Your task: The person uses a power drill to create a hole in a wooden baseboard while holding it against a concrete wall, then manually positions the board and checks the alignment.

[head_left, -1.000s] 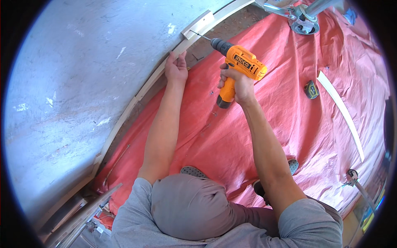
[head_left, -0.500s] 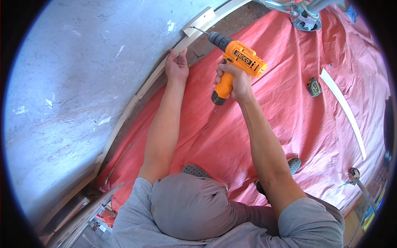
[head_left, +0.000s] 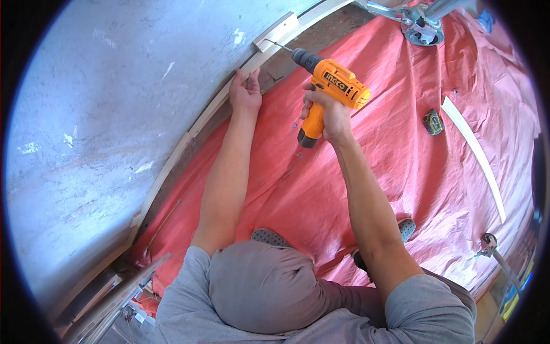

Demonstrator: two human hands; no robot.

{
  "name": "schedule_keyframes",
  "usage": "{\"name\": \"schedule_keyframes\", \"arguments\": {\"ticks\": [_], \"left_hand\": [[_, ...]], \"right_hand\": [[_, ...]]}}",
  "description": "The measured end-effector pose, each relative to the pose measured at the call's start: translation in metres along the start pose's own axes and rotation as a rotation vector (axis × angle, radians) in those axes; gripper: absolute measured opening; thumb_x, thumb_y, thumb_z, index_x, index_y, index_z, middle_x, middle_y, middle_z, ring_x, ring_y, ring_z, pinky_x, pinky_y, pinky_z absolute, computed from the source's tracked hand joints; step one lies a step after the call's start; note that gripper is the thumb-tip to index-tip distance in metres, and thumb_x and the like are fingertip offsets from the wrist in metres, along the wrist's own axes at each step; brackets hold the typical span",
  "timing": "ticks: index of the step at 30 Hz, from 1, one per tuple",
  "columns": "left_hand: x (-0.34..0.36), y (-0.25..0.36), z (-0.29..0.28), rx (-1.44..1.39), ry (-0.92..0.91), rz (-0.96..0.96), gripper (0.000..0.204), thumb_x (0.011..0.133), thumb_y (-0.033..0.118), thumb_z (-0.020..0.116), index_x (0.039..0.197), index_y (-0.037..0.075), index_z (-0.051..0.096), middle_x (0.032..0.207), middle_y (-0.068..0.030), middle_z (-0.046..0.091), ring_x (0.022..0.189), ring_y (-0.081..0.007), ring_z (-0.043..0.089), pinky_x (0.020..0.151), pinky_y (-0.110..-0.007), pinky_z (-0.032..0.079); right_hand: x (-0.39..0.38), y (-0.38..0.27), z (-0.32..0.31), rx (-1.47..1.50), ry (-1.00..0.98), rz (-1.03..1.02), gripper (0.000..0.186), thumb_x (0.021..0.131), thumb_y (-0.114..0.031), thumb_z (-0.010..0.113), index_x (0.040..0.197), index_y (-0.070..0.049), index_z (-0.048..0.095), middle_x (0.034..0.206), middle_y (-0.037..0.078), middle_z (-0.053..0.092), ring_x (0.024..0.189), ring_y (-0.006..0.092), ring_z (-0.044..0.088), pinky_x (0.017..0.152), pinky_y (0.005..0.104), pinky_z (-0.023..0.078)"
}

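My right hand [head_left: 331, 112] is wrapped round the grip of an orange and black cordless drill [head_left: 339, 80]. The drill's long thin bit points up and left, its tip at a short pale wooden block [head_left: 276, 31]. That block sits against a long pale wooden strip [head_left: 209, 112], which runs along the edge of a big grey-blue panel [head_left: 126, 103]. Just below the block, my left hand [head_left: 246, 92] holds the strip's edge, its fingertips partly hidden behind the wood.
Red sheeting [head_left: 286, 183] covers the floor beside the panel. On it lie a tape measure [head_left: 433, 122] and a loose white strip [head_left: 475, 149]. A metal stand's foot [head_left: 423, 31] is at the top right, another metal fitting [head_left: 488, 243] at the lower right.
The drill and my right hand have shifted very slightly right and down, the bit tip staying at the block. My left hand has kept its place on the strip.
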State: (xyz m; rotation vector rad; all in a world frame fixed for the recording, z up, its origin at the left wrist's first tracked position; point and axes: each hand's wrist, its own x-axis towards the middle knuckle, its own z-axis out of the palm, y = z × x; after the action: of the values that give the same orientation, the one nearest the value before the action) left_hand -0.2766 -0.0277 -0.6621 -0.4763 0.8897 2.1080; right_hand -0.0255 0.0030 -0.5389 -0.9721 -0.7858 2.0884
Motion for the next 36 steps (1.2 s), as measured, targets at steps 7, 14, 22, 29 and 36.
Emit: {"name": "schedule_keyframes", "arguments": {"ticks": [7,14,22,29,36], "left_hand": [[0.000,0.000,-0.002,0.013,0.004,-0.004,0.041,0.104,0.012,0.068,0.135,-0.009,0.049,0.126,-0.0310,0.063,0.122,-0.0488,0.066,0.074,-0.027,0.068],[-0.002,-0.001,-0.001,0.008,0.007,0.006,0.041,0.104,0.011,0.068,0.135,-0.008,0.049,0.126,-0.0312,0.064,0.122,-0.0488,0.066,0.073,-0.027,0.068],[-0.002,-0.002,0.002,-0.012,0.021,-0.008,0.036,0.103,0.008,0.069,0.130,-0.009,0.053,0.122,-0.0301,0.067,0.120,-0.0499,0.067,0.070,-0.027,0.068],[-0.001,-0.001,0.000,-0.001,0.023,0.009,0.032,0.102,0.008,0.070,0.126,-0.009,0.055,0.119,-0.0286,0.068,0.121,-0.0500,0.067,0.069,-0.026,0.067],[-0.004,-0.001,0.002,0.000,0.025,0.003,0.031,0.103,0.007,0.069,0.125,-0.009,0.055,0.114,-0.0275,0.069,0.119,-0.0490,0.068,0.067,-0.026,0.067]], "right_hand": [[-0.003,0.006,0.001,0.051,0.002,0.002,0.018,0.087,-0.003,0.066,0.104,0.000,0.061,0.076,0.010,0.062,0.059,0.0217,0.063,0.060,0.0393,0.057],[-0.001,0.017,-0.003,0.067,0.015,0.033,0.016,0.088,-0.004,0.067,0.102,-0.002,0.060,0.076,0.010,0.061,0.060,0.0222,0.063,0.060,0.0402,0.057],[-0.001,0.022,0.000,0.098,0.026,0.031,0.016,0.087,-0.004,0.067,0.101,-0.001,0.060,0.074,0.010,0.061,0.060,0.0232,0.063,0.060,0.0406,0.057],[-0.001,0.029,0.003,0.169,0.026,0.032,0.020,0.085,0.001,0.067,0.104,-0.002,0.060,0.077,0.010,0.063,0.058,0.0227,0.064,0.057,0.0379,0.056],[-0.001,0.029,0.004,0.175,0.030,0.025,0.017,0.085,-0.001,0.066,0.100,-0.002,0.059,0.075,0.010,0.062,0.059,0.0233,0.064,0.059,0.0392,0.057]]}}
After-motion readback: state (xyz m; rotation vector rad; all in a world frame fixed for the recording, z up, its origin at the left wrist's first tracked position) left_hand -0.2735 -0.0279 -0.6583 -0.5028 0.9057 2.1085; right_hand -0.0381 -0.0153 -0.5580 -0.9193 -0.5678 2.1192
